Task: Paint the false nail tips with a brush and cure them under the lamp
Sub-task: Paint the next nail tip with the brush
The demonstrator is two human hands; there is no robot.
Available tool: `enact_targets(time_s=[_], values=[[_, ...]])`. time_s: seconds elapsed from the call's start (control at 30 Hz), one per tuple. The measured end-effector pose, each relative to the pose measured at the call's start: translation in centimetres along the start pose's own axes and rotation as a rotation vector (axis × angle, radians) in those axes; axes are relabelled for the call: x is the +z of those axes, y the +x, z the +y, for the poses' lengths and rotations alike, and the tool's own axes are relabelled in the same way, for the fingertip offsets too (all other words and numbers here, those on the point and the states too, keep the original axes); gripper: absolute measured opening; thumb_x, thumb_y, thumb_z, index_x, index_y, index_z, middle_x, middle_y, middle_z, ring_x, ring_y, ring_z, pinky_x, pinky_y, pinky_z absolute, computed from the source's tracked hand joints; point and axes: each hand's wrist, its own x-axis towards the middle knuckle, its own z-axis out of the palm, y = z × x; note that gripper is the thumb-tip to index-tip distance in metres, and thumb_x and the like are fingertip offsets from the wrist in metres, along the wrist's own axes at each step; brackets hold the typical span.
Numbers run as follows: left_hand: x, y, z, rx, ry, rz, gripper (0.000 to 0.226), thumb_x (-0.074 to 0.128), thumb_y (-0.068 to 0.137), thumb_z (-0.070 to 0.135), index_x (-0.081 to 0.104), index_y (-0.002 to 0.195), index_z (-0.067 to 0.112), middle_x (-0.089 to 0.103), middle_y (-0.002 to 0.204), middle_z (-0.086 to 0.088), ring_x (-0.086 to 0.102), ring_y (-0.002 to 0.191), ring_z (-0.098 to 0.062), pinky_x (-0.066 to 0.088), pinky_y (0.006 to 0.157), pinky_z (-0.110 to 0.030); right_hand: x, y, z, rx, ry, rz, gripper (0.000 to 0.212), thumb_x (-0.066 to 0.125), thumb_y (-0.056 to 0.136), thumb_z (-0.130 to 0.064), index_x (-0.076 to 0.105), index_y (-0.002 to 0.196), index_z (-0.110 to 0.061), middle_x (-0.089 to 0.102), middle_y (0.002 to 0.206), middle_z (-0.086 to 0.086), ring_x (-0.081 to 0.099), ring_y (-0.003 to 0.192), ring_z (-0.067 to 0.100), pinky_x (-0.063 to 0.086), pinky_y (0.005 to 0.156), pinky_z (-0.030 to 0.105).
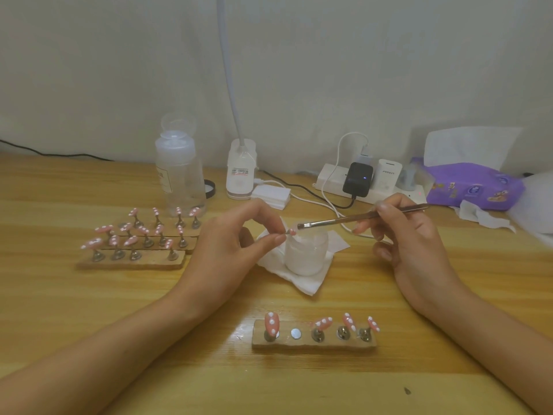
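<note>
Over the middle of the table [59,289], the left hand [233,247] is pinching a single nail tip [292,232] between thumb and forefinger, the other fingers curling loosely above it, and is holding it just over the mouth of a white jar [305,256]. That tip is showing pink with white spots; it is too small to tell more. The right hand [413,235] is gripping a brush [338,220] pen-fashion by its slim metallic handle, and the dark bristles are reaching the held tip (whether touching or a hair short, I cannot tell). The jar is standing on a crumpled white tissue [302,284].

Toward the near edge, a wooden holder strip [314,342] is carrying four more tips [271,322] on little metal stands, glossy pink with rows of white dots; its second place from the left is showing only a bare silver disc [295,333]. Toward the left edge, three more strips [134,262] are lying side by side, crowded with matching dotted tips [103,229], each tilting on its stand.

Along the far edge, a clear bottle [179,175], the white lamp [241,175] with its neck rising out of view, a stack of white pads [270,196] and a power strip [329,181] with chargers are sitting in a row, and a purple tissue pack [472,187] is lying toward the far right corner.
</note>
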Motion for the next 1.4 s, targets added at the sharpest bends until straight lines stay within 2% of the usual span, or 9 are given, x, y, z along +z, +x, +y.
enact_targets(time_s=[0.13,0.3,0.43,0.57,0.67,0.83,0.97,1.1,1.4], values=[[0.02,-0.06,-0.1,0.005,0.024,0.01,0.01,0.074,0.086,0.018,0.067,0.083,0.024,0.067,0.087,0.017,0.042,0.048,-0.006,0.035,0.051,-0.013,0.18,-0.13,-0.23,-0.014,0.026,-0.056,0.017,0.057,0.088,-0.032,0.05,0.076,-0.022,0.071,0.071,0.005,0.051,0.067,0.008,0.034,0.044,0.016],[0.04,-0.08,-0.14,0.029,0.088,0.019,0.013,0.073,0.087,0.018,0.065,0.084,0.028,0.065,0.093,0.017,0.046,0.052,-0.008,0.038,0.054,-0.017,-0.02,0.04,-0.09,0.019,0.037,0.003,0.022,0.051,0.098,-0.02,0.049,0.076,-0.021,0.071,0.068,0.003,0.05,0.062,0.006,0.032,0.042,0.015],[0.05,-0.07,-0.26,0.031,0.079,0.019,0.015,0.073,0.087,0.016,0.064,0.083,0.027,0.064,0.094,0.016,0.045,0.052,-0.008,0.039,0.055,-0.018,0.2,-0.12,-0.12,-0.008,0.019,-0.073,0.017,0.057,0.087,-0.034,0.051,0.075,-0.023,0.071,0.07,0.004,0.051,0.063,0.006,0.032,0.043,0.016],[0.1,-0.06,-0.23,0.032,0.074,0.016,0.014,0.073,0.086,0.017,0.064,0.082,0.026,0.064,0.094,0.014,0.044,0.051,-0.009,0.038,0.056,-0.019,0.01,0.06,-0.02,-0.003,0.024,-0.015,0.023,0.052,0.098,-0.02,0.05,0.075,-0.021,0.071,0.068,0.004,0.05,0.058,0.004,0.031,0.042,0.015],[0.08,-0.07,-0.23,0.036,0.057,0.012,0.014,0.073,0.087,0.015,0.064,0.082,0.025,0.064,0.094,0.013,0.043,0.051,-0.009,0.037,0.055,-0.018,0.15,-0.07,-0.11,-0.033,0.007,-0.071,0.018,0.056,0.089,-0.032,0.05,0.076,-0.021,0.071,0.07,0.004,0.05,0.059,0.006,0.032,0.042,0.016],[0.14,-0.05,-0.24,0.03,0.048,0.013,0.016,0.074,0.086,0.014,0.064,0.081,0.025,0.063,0.09,0.014,0.042,0.049,-0.008,0.035,0.055,-0.015,-0.04,0.02,0.02,-0.006,0.02,-0.009,0.021,0.052,0.098,-0.02,0.049,0.077,-0.02,0.071,0.068,0.003,0.049,0.058,0.004,0.03,0.042,0.015],[0.15,-0.06,-0.18,0.026,0.035,0.014,0.017,0.074,0.086,0.014,0.063,0.079,0.026,0.063,0.088,0.017,0.041,0.048,-0.007,0.033,0.054,-0.012,0.24,-0.18,-0.14,-0.024,0.005,-0.09,0.019,0.058,0.085,-0.036,0.05,0.075,-0.022,0.071,0.07,0.004,0.047,0.06,0.008,0.03,0.042,0.016],[0.1,-0.1,-0.08,0.018,0.04,0.01,0.015,0.075,0.086,0.015,0.065,0.08,0.024,0.064,0.088,0.016,0.042,0.048,-0.007,0.035,0.054,-0.013,0.04,0.0,-0.15,0.005,0.033,-0.043,0.019,0.053,0.096,-0.024,0.049,0.077,-0.021,0.071,0.07,0.004,0.049,0.059,0.005,0.03,0.042,0.015],[0.08,-0.06,-0.02,0.016,0.028,0.01,0.011,0.076,0.083,0.018,0.067,0.079,0.023,0.067,0.09,0.011,0.043,0.049,-0.008,0.037,0.055,-0.014,-0.01,-0.02,-0.21,0.012,0.062,-0.058,0.019,0.055,0.092,-0.029,0.052,0.074,-0.023,0.071,0.07,0.006,0.048,0.048,0.007,0.033,0.04,0.015]])
